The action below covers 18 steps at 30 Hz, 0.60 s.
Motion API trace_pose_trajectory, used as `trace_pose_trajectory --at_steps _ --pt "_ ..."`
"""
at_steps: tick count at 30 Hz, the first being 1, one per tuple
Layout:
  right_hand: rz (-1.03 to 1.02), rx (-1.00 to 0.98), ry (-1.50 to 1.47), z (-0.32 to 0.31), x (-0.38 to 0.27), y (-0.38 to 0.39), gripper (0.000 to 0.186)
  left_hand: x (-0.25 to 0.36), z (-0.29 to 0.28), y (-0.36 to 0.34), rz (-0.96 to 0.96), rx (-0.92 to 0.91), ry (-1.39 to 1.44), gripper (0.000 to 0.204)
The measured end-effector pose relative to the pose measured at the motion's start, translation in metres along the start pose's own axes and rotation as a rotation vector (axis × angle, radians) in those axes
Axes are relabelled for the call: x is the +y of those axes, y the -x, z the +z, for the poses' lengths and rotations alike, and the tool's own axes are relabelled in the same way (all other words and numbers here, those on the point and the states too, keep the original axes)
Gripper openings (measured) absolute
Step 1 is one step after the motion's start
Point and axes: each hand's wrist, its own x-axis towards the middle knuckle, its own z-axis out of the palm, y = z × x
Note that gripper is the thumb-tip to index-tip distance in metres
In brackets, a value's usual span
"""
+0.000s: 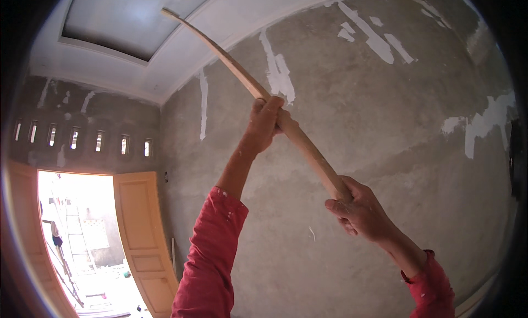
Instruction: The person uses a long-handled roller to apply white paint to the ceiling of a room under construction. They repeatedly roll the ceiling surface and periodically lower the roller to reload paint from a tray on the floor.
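A long wooden pole (pixel 311 150) slants up and to the left across the view, raised toward the ceiling. Around its middle my left hand (pixel 266 123) is closed, arm stretched upward. Lower down, my right hand (pixel 360 208) grips the pole near its bottom end, which the palm hides. The pole's thin far tip appears over the recessed ceiling panel (pixel 118 18); whether it touches the ceiling, I cannot tell. Both forearms come out of red sleeves with pale specks.
A grey plastered wall (pixel 357 131) with white filler patches (pixel 279 76) fills the middle and right. At the lower left, an orange-brown door leaf (pixel 140 219) stands open beside a bright doorway, with a ladder (pixel 78 235) outside. Several narrow vent slots (pixel 99 141) run above the doorway.
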Motion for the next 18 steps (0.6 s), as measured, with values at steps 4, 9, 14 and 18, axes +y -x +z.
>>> trace_pose_trajectory --at_steps 4,9,14,18 --pt "-0.019 -0.018 -0.006 0.005 0.012 -0.032 0.043 -0.004 -0.020 -0.014 0.003 0.045 -0.008 0.031" --pt "0.021 0.021 0.035 0.007 0.021 -0.026 0.042 -0.023 -0.025 -0.010 -0.014 0.022 0.001 0.031" --pt "0.062 0.044 -0.072 -0.029 0.024 0.030 0.046 -0.018 0.041 0.017 -0.032 -0.081 -0.048 0.038" --pt "0.149 0.126 -0.058 -0.059 0.011 0.090 0.050 -0.010 0.106 0.045 -0.014 -0.145 0.015 0.043"
